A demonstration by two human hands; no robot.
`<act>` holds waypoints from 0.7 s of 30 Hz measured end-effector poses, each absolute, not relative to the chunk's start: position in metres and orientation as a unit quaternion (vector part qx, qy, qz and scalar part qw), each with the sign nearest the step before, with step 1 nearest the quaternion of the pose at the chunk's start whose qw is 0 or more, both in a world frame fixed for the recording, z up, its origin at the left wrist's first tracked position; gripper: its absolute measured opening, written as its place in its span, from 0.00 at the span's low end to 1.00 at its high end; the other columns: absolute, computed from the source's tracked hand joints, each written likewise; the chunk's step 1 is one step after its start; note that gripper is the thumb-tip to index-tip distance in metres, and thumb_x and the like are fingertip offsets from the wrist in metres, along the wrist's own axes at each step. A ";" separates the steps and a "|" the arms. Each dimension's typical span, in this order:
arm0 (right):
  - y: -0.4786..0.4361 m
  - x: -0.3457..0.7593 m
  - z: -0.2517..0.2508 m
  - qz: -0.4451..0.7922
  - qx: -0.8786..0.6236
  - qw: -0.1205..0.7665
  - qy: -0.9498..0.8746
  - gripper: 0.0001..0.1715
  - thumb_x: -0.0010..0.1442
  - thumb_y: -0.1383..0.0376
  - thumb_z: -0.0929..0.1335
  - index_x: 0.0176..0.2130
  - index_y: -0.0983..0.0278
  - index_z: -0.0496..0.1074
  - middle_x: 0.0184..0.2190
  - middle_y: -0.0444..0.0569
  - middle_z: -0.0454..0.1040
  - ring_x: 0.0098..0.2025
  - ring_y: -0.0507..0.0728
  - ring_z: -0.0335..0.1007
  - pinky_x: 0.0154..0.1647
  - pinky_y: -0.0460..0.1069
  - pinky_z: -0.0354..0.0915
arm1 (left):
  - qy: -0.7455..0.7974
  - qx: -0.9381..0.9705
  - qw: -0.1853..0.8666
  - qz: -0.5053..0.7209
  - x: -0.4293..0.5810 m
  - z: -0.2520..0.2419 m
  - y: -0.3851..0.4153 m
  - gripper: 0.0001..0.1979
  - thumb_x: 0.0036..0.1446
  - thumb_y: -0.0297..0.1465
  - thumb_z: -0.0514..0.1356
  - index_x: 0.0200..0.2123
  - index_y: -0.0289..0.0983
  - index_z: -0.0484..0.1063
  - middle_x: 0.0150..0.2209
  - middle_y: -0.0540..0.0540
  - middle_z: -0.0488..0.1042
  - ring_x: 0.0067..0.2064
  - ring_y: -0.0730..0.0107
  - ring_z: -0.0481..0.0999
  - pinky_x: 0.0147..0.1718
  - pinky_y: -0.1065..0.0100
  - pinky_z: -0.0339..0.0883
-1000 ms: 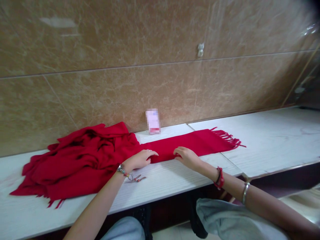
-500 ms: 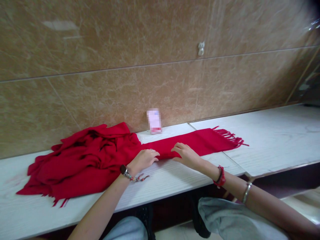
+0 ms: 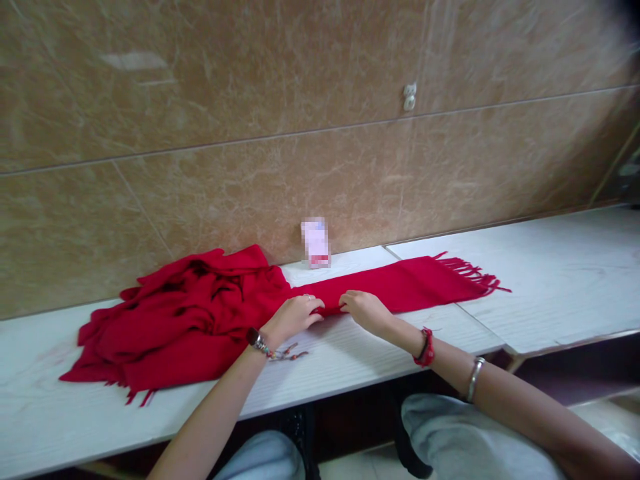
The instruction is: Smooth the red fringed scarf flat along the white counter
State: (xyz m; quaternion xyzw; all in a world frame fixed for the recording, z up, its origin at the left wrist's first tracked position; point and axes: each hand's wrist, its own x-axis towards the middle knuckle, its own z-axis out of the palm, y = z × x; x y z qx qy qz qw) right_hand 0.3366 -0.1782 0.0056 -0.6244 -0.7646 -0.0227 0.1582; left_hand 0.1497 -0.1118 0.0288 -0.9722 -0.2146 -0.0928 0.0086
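Note:
A red fringed scarf [image 3: 400, 283] lies on the white counter, its right part folded into a long flat band with the fringe at the far right end. To the left, the rest of the same cloth is a crumpled heap. My left hand [image 3: 296, 315] grips the near edge of the band beside the heap, thumb and fingers closed on it. A short way to the right, my right hand [image 3: 367, 312] pinches that same edge with its fingertips. The cloth between both hands is slightly bunched.
A small pale pink upright item [image 3: 316, 243], blurred out, leans on the brown marble-tiled wall [image 3: 225, 187] behind the scarf. A little white figure-shaped hook [image 3: 409, 97] is fixed on the wall. The white counter [image 3: 550, 273] has a seam to the right; its front edge runs above my knees.
My right hand has moved slightly left and its fingers have closed on the scarf's near edge. The left hand's fingers have closed in on the edge too. The view has shifted a little.

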 end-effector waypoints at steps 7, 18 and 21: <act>-0.182 0.332 0.003 -0.040 -0.590 0.161 -0.790 0.10 0.58 0.65 0.64 0.40 0.66 0.70 0.36 0.52 0.71 0.39 0.55 0.67 0.38 0.47 0.60 | -0.209 -0.973 0.032 -0.090 0.151 0.027 -0.112 0.07 0.59 0.29 0.52 0.36 0.36 0.70 0.35 0.47 0.72 0.38 0.69 0.70 0.37 0.70 0.63; -0.177 0.323 0.000 -0.056 -0.607 0.115 -0.785 0.12 0.61 0.65 0.60 0.34 0.67 0.71 0.32 0.52 0.73 0.36 0.56 0.69 0.35 0.47 0.60 | -0.205 -0.975 0.062 -0.053 0.151 0.020 -0.109 0.09 0.60 0.30 0.50 0.40 0.36 0.68 0.37 0.45 0.71 0.40 0.66 0.70 0.38 0.69 0.63; -0.176 0.326 -0.003 -0.063 -0.592 0.109 -0.796 0.13 0.61 0.65 0.60 0.35 0.67 0.72 0.32 0.53 0.73 0.35 0.56 0.69 0.36 0.47 0.60 | -0.203 -0.976 0.067 -0.044 0.152 0.019 -0.108 0.08 0.60 0.30 0.51 0.39 0.36 0.68 0.37 0.46 0.72 0.40 0.66 0.71 0.38 0.69 0.63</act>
